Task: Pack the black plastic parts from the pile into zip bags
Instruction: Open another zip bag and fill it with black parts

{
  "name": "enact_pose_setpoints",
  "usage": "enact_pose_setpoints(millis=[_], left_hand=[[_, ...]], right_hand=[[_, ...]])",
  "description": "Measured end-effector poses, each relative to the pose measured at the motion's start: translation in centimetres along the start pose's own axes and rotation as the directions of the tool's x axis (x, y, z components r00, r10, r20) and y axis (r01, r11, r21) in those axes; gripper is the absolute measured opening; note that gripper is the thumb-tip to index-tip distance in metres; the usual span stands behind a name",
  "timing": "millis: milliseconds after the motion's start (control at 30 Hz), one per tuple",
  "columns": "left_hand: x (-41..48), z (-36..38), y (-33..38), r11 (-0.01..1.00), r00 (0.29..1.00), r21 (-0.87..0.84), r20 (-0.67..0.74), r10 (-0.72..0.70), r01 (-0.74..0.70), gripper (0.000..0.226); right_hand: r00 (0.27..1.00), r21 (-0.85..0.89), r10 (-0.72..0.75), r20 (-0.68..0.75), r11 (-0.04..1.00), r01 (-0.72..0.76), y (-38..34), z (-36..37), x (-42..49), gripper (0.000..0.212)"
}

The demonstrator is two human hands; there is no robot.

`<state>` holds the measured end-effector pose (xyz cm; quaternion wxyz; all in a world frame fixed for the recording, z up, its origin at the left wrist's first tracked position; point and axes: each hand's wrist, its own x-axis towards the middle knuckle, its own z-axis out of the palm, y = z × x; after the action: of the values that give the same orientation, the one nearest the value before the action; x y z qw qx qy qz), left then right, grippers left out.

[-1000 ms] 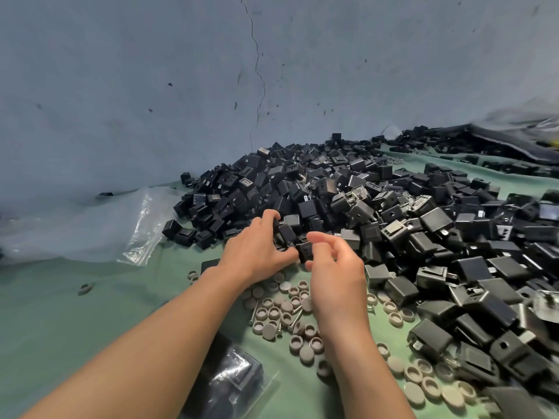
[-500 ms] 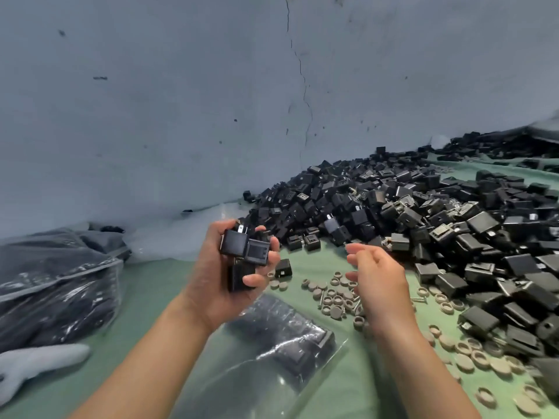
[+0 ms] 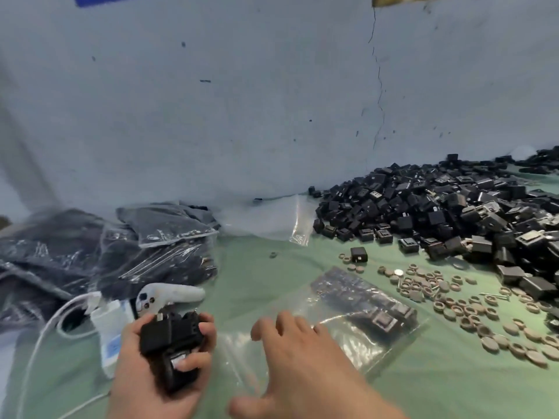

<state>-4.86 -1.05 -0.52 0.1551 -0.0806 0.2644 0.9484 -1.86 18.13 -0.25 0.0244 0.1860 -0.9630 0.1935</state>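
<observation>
My left hand (image 3: 157, 367) grips a handful of black plastic parts (image 3: 169, 340) at the lower left, fingers curled round them. My right hand (image 3: 299, 355) is spread with straight fingers over the near end of a clear zip bag (image 3: 357, 316), which lies flat on the green cloth and holds several black parts at its far end. A big pile of black plastic parts (image 3: 447, 210) covers the right side up to the wall. One loose black part (image 3: 359, 254) sits apart from the pile.
Filled zip bags (image 3: 115, 252) are heaped at the left by the wall. An empty clear bag (image 3: 272, 222) lies behind. Several grey round caps (image 3: 453, 300) are scattered at right. A white controller (image 3: 169, 294), a white box (image 3: 110, 331) and cable sit by my left hand.
My left hand took black parts from the pile and carried them left and down, beside the zip bag. My right hand left the pile and came down over the bag. The view swung left.
</observation>
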Motion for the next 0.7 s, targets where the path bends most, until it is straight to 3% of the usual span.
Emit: enact_pose_setpoints(millis=[67, 133, 333, 500, 700], left_hand=[[-0.7, -0.3, 0.3, 0.998, 0.996, 0.017, -0.062, -0.062, 0.063, 0.055], [-0.9, -0.7, 0.4, 0.988, 0.982, 0.043, -0.116, -0.146, 0.152, 0.049], [-0.4, -1.4, -1.6, 0.928, 0.921, -0.021, -0.12, -0.371, 0.371, 0.056], [0.6, 0.4, -3.8, 0.957, 0.951, 0.005, -0.113, -0.289, 0.291, 0.047], [1.5, 1.5, -4.2, 0.981, 0.975, 0.013, -0.116, -0.19, 0.193, 0.04]], right_hand=[[0.999, -0.106, 0.017, 0.028, 0.994, -0.014, -1.3, 1.5, 0.2, 0.063], [0.998, -0.125, 0.041, -0.042, 0.991, -0.046, -1.9, 2.4, 0.3, 0.045], [0.969, 0.092, 0.122, -0.214, 0.99, -0.104, -1.9, 1.8, -0.3, 0.022], [0.951, 0.167, 0.145, -0.272, 0.981, -0.102, -1.7, 1.1, -0.9, 0.016], [0.929, 0.022, 0.077, -0.362, 0.997, -0.075, -2.7, 1.1, -1.1, 0.026]])
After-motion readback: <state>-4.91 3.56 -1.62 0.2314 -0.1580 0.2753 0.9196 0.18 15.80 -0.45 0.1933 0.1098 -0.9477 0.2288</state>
